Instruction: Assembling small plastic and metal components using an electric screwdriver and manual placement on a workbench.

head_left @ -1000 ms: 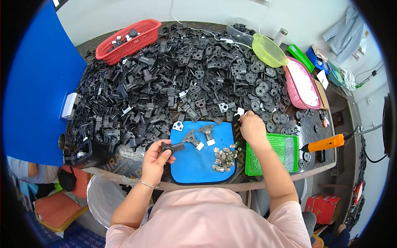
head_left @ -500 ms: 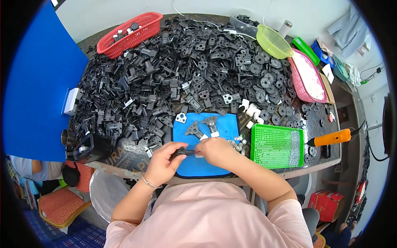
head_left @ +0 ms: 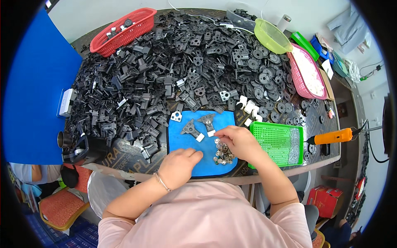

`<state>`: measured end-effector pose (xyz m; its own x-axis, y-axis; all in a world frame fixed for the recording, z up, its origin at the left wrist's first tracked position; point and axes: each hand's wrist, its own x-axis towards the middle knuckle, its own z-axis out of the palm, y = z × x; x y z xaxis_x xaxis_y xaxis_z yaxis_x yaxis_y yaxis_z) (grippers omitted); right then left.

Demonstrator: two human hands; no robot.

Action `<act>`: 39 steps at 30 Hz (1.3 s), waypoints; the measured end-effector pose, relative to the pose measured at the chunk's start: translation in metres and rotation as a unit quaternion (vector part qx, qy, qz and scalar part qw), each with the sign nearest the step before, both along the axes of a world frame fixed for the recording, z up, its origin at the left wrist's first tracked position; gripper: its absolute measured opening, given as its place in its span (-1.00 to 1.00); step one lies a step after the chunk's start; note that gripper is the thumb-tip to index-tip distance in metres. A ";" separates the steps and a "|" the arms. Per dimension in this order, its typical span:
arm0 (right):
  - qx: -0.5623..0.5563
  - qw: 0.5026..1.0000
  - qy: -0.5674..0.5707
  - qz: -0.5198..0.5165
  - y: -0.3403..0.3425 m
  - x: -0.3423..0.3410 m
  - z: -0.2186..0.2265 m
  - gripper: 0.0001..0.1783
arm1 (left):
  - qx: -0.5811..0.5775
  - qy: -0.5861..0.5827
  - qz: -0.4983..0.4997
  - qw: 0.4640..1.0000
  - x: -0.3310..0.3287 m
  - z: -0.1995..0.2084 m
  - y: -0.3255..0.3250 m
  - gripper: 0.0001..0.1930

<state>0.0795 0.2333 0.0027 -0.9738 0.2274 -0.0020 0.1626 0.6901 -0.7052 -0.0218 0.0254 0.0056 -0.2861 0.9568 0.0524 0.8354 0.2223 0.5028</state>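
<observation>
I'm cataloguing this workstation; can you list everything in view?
Plastic parts: many, black, heaped across table
Discs: many, black, table's right
Mat: one, blue, table front
White-tipped parts: two, grey, on mat
Metal pieces: many, silver, mat's right
Perforated tray: one, green, right of mat
White pieces: several, white, beyond tray
Corded tool: one, orange, tray's right
Long basket: one, red, back left
Colander: one, lime, back right
Oval basket: one, pink, right
Container: one, black, table's left
Bottle: one, silver, back right
Box: one, red, lower right
Panel: one, blue, left
Left hand: one, bare, over mat
Right hand: one, bare, over metal pieces
</observation>
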 end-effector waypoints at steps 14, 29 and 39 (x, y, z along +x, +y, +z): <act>0.141 0.987 -0.075 0.018 -0.034 -0.023 -0.008 -0.72 | -0.075 -0.307 0.160 0.935 -0.028 -0.023 -0.016 -0.69; 0.155 0.986 -0.045 -0.028 -0.011 -0.082 0.003 -0.80 | 0.106 0.243 0.168 0.950 -0.091 -0.020 0.037 -0.77; 0.238 0.969 -0.044 -0.053 -0.003 -0.131 -0.017 -0.62 | 0.130 0.150 0.213 0.957 -0.115 -0.026 0.055 -0.67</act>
